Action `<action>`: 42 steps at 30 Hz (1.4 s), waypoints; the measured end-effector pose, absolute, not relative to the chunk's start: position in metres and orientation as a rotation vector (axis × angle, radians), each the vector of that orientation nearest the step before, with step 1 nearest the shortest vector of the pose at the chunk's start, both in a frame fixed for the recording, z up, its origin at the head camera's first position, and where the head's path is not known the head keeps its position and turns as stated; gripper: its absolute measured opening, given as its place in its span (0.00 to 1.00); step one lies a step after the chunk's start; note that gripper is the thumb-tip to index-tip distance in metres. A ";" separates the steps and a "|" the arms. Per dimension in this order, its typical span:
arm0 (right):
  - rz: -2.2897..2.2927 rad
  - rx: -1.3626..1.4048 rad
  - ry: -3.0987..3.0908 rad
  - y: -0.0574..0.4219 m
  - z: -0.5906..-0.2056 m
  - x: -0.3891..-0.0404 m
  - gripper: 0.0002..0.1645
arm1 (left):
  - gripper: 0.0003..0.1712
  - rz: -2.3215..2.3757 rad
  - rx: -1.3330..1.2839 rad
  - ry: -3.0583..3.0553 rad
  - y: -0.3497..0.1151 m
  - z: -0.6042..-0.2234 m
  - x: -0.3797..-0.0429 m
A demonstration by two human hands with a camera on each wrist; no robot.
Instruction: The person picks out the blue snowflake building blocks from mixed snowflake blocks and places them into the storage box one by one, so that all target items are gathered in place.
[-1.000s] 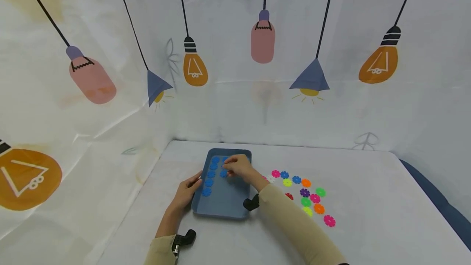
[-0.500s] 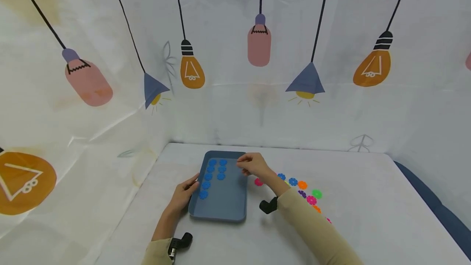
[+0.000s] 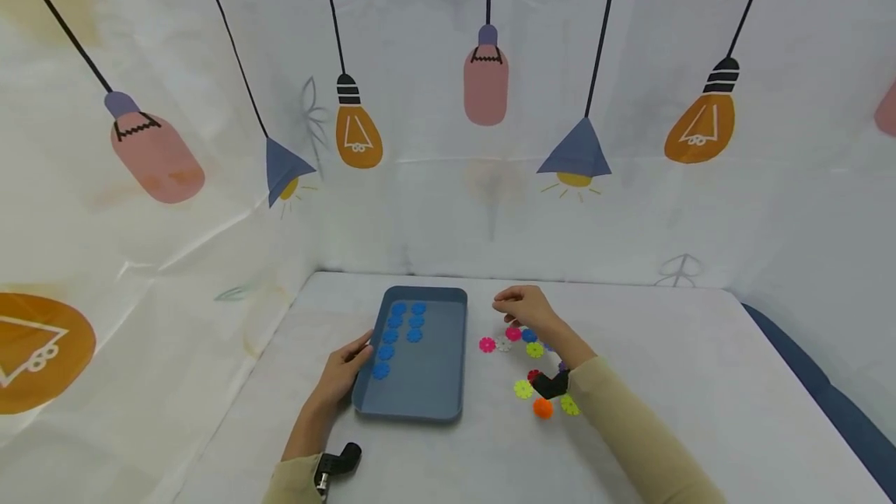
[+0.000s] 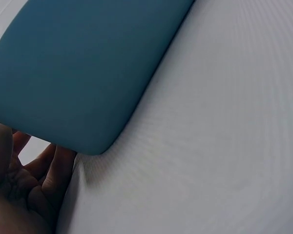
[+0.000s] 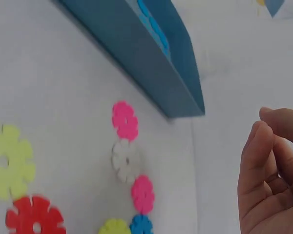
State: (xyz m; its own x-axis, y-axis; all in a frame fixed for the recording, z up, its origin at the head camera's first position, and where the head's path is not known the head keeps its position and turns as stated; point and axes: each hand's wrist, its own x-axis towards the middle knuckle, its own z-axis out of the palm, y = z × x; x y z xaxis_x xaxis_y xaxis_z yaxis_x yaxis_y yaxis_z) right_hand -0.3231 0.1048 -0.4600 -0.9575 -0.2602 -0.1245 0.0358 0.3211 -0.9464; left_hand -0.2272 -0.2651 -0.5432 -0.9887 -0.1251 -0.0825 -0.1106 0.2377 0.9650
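Note:
A blue-grey tray (image 3: 430, 379) lies on the white table in the head view. My left hand (image 3: 343, 368) holds its left edge; in the left wrist view the fingers (image 4: 58, 170) reach behind the tray's side (image 4: 88, 73). Blue notched plastic discs (image 3: 386, 351) stand inside the tray in two columns, a longer one at left and three at right. Right of the tray, my right hand (image 3: 528, 308) hovers above the table near the loose discs. Its thumb and index fingertips come close together in the right wrist view, with nothing visible between them.
Loose notched discs lie right of the tray: pink (image 3: 487, 344), white (image 5: 126, 160), blue (image 3: 529, 335), yellow (image 3: 523, 389), red (image 5: 35, 218) and orange (image 3: 542, 408). The right forearm covers some of them. A wall sheet (image 3: 420, 216) printed with lamps rises behind the table.
My right hand has left the tray's second column and moved right, over the loose discs. A blue disc it covered at the column's top now shows. My left hand stays at the tray's edge.

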 end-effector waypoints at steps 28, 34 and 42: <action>-1.401 0.032 2.548 0.198 -0.513 -0.321 0.19 | 0.28 -1.894 0.234 -2.461 -0.263 -0.545 -0.231; -1.339 0.027 2.593 0.206 -0.519 -0.316 0.21 | 0.28 -1.905 0.188 -2.457 -0.264 -0.543 -0.229; -1.306 0.012 2.588 0.212 -0.521 -0.314 0.21 | 0.26 -1.895 0.132 -2.480 -0.254 -0.513 -0.214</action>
